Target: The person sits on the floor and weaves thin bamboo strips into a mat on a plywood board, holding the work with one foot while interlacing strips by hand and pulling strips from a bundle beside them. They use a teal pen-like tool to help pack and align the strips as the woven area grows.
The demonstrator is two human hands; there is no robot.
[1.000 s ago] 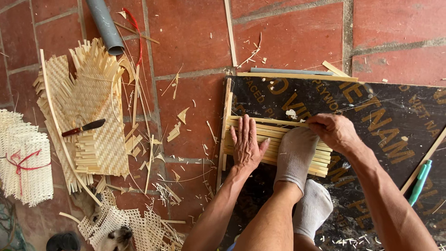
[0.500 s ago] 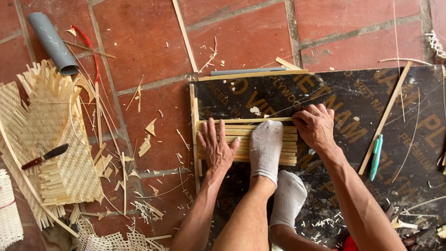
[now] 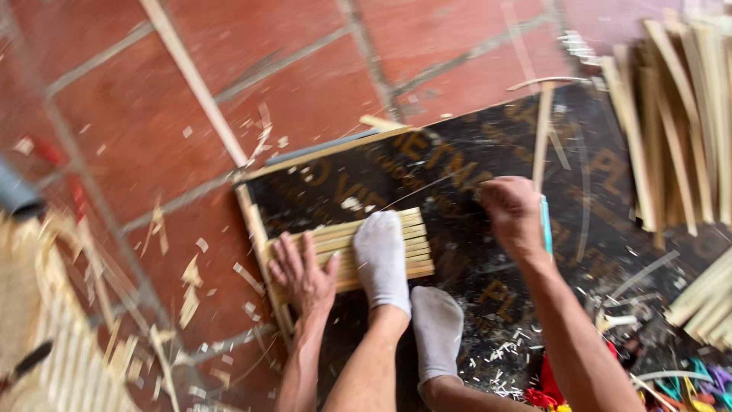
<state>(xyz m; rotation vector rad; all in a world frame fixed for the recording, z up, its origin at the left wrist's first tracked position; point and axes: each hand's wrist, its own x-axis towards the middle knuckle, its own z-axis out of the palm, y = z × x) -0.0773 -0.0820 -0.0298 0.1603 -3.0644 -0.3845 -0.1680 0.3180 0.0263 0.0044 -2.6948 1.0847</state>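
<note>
My left hand [image 3: 303, 273] lies flat, fingers spread, on the left end of a bundle of flat pale bamboo strips [image 3: 339, 244]. The bundle rests on a dark board [image 3: 457, 168], and my foot in a white sock [image 3: 381, 259] presses down on its middle. A second socked foot [image 3: 436, 328] rests just behind. My right hand [image 3: 512, 215] is off the bundle, to its right, with fingers curled at the lower end of a thin loose bamboo strip [image 3: 543, 130]. A teal pen-like tool [image 3: 547, 225] lies right beside it. Blur hides whether that hand grips anything.
A wooden batten [image 3: 259, 244] edges the board's left side. A heap of long bamboo strips [image 3: 686, 122] lies at the upper right, with more [image 3: 705, 301] at the right. Woven bamboo matting [image 3: 53, 336] is at the lower left. Chips and shavings litter the red tiled floor [image 3: 152, 91].
My right hand left the bundle's right end and moved right to the loose strip. The view swung right and closer; the left hand and foot stay on the bundle.
</note>
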